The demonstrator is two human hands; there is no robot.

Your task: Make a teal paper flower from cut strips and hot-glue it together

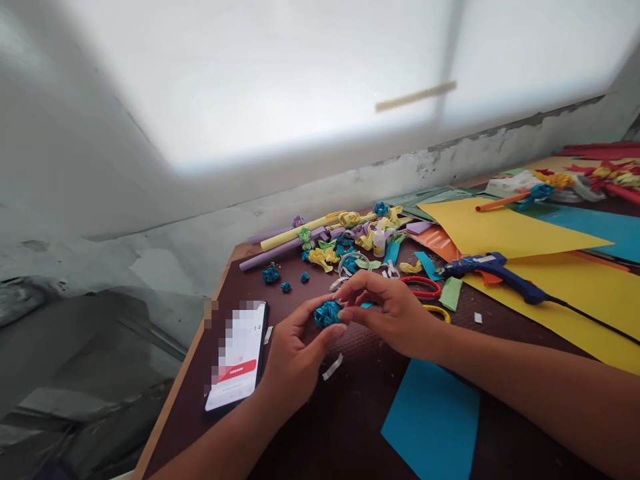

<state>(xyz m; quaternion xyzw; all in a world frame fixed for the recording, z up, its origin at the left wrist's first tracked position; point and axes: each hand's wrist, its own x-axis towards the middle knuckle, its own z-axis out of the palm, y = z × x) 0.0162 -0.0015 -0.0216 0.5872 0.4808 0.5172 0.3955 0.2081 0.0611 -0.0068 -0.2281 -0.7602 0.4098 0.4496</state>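
Note:
A small crumpled blue paper flower (327, 313) is pinched between both hands just above the dark brown table (350, 413). My left hand (295, 353) grips it from below with thumb and fingers closed. My right hand (387, 310) pinches its right side with fingertips pressed together. More small blue paper flowers (271, 274) lie beyond my hands. A white paper scrap (333, 367) lies under them.
A phone (237, 357) lies at the left by the table edge. A blue glue gun (493, 273) rests on yellow paper (575, 293). Scissors (425, 288), a glue bottle (379, 240), rolled paper tubes (285, 247), a blue sheet (433, 417) and several paper flowers surround the hands. A wall rises behind.

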